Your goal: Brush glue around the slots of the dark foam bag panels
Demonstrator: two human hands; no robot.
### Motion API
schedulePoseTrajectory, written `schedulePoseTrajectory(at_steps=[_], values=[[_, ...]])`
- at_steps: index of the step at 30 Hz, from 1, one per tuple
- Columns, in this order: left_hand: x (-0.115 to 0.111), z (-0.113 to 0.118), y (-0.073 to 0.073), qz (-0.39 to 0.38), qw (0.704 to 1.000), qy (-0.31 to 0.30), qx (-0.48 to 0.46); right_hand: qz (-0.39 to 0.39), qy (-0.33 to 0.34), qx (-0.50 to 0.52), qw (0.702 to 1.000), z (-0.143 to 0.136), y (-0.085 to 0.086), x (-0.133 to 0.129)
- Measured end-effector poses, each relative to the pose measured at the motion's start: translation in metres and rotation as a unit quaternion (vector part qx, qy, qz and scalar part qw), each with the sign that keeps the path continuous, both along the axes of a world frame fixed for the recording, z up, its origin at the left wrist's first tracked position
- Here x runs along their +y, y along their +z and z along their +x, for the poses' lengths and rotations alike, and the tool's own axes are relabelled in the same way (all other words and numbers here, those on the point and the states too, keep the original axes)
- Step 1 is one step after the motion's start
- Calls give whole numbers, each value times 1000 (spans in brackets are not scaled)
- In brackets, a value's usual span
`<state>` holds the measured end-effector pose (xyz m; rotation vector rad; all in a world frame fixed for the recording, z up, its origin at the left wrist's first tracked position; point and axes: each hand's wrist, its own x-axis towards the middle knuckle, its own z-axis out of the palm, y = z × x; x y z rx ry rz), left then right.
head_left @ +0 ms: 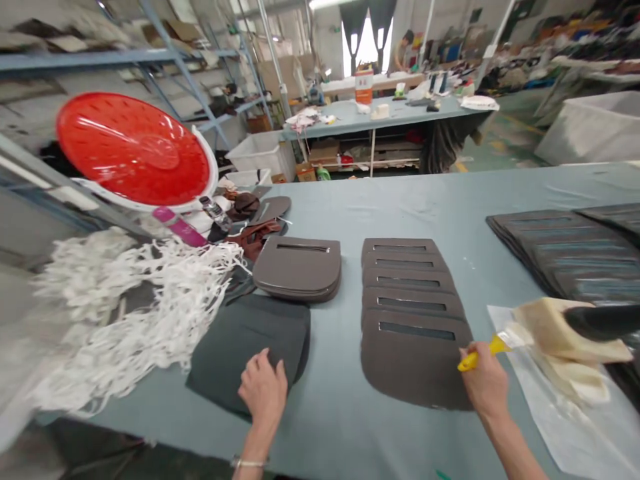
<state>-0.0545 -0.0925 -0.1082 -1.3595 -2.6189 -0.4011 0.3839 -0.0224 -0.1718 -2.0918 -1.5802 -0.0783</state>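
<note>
My right hand (486,383) grips the yellow handle of a paintbrush (498,345), its pale bristles pointing right towards a cream foam block (547,327). Beside that hand, several brown-grey flap-shaped pieces with slots (415,360) lie in an overlapping row. My left hand (264,387) rests on a pile of dark grey-green sheets (240,347), fingers slightly bent and thumb apart. Behind this pile sits a stack of slotted brown-grey pieces (297,267).
White strips (145,320) heap up at the left, below a tilted red basin (135,150). A plastic sheet (565,427) and a black cylindrical object (603,321) are at the right, with more slotted pieces (540,243) behind. A person (403,52) is by the far table.
</note>
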Motion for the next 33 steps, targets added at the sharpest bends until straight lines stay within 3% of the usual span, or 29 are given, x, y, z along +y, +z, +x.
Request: schedulePoseTrajectory(at_steps=[3,7,10,13,17,21,23,26,30,33], values=[[-15,-41,-13,-36,994,-79,-70,-3,90,89,992,-52,9,-6],[-8,-57,-26,-32,989,-78,-123,-10,205,186,961,-139,20,-14],[-2,-46,-24,-40,968,-60,-240,-17,284,240,928,-202,26,-27],[0,-20,-16,-26,909,-95,-406,-42,319,319,892,-252,34,-38],[0,13,-8,-17,842,-131,-523,-36,298,407,862,-281,47,-43],[5,22,-13,2,819,-151,-553,8,324,403,856,-251,60,-43],[9,26,-20,3,839,-180,-514,10,323,386,864,-215,64,-45],[10,46,-33,-22,872,-298,-387,2,287,348,893,-141,63,-52],[-3,94,-51,-93,848,-473,-220,-24,193,279,940,-41,41,-64],[-13,124,-61,-128,816,-552,-117,-36,146,221,964,8,15,-74]])
